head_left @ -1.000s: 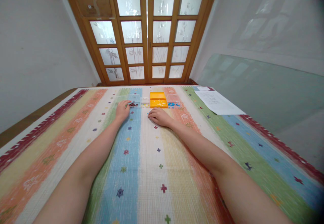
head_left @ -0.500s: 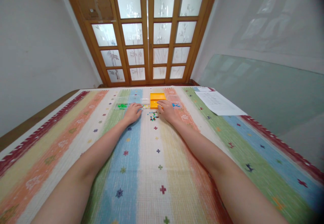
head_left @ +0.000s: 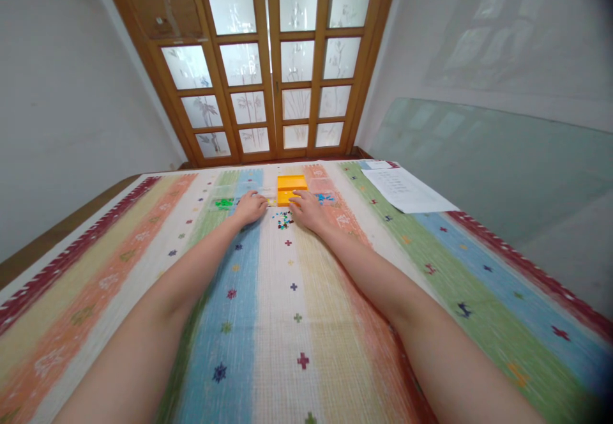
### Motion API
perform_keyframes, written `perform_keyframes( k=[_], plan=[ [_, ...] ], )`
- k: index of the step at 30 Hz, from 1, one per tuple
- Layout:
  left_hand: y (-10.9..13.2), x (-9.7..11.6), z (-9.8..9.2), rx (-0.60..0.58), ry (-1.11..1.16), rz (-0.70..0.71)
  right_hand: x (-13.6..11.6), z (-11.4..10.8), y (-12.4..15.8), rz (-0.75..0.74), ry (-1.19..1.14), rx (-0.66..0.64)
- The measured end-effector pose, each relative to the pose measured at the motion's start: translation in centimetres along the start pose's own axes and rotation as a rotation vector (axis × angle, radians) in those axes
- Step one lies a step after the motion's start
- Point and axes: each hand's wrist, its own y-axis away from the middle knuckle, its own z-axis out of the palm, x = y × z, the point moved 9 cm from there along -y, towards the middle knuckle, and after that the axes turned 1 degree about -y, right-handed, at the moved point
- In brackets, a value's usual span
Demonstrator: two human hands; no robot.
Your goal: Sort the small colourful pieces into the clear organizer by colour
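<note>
My left hand (head_left: 251, 208) rests palm-down at the far part of the table, fingers stretched to the right beside a clear compartment with small yellow pieces (head_left: 271, 202). I see nothing held in it. My right hand (head_left: 309, 211) has its fingers apart at the right front corner of an open yellow box (head_left: 292, 183), touching or just above it; its fingertips are too small to make out fully. Between the hands and nearer me lies a loose pile of tiny multicoloured beads (head_left: 284, 221).
Green pieces (head_left: 223, 204) lie in a clear container left of my left hand. Blue pieces (head_left: 325, 198) are in another, right of the yellow box. A printed sheet (head_left: 407, 189) lies at the far right on the striped tablecloth (head_left: 278, 347). Wooden glazed doors (head_left: 272, 92) stand behind.
The whole view has shifted slightly, moving the scene left. My right hand's fingers sit a little differently at the yellow box; the left hand stays in nearly the same place.
</note>
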Motion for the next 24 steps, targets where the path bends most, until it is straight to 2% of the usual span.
perform_keyframes(
  k=[14,18,24],
  plan=[
    [0.0,-1.6,1.7,-0.020,-0.115,-0.017,-0.1,0.3,0.2,-0.003,0.011,-0.015],
    [0.4,-1.8,0.8,0.028,-0.094,-0.034,-0.4,0.3,0.3,-0.018,0.011,-0.024],
    [2.3,-2.6,-1.9,0.126,-0.022,-0.056,-0.4,0.1,0.2,-0.008,0.007,-0.036]
  ],
)
